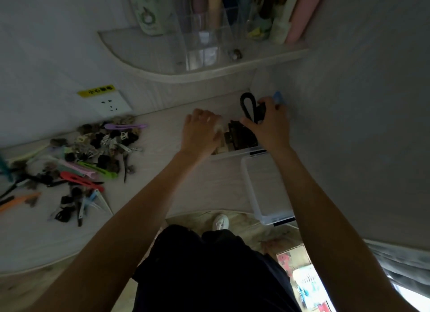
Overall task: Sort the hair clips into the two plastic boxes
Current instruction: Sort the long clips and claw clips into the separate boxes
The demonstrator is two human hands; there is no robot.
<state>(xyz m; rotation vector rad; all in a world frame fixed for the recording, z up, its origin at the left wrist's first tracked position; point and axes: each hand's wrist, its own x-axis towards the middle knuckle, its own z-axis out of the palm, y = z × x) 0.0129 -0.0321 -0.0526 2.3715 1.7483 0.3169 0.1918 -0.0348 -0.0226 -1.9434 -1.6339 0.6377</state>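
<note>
A person's two bare arms reach forward over a pale tabletop (162,195) toward the far corner by the wall; the right hand (267,123) is closed around a black looped hair clip (250,107), holding it just above the far plastic box (239,152), with something blue (278,97) showing behind the fingers — what it is cannot be told. The left hand (201,130) rests palm down at the left edge of the same box, fingers curled loosely over its contents; whether it grips anything cannot be told, as the frame is blurred there. That box already holds a stack of dark and brown clips (235,134); the second plastic box (267,190), clear and seemingly bare inside, sits just nearer the person, at the tabletop's front edge and close beside the first. Well apart to the left lies the unsorted pile of hair clips (88,158) — long snap clips in purple, green, pink, red, orange and pale blue mixed with small dark claw clips and fuzzy brown ones; behind the pile a white wall socket (111,103) carries a yellow label. Above, a curved shelf (209,75) bears a clear acrylic organizer (204,41).
</note>
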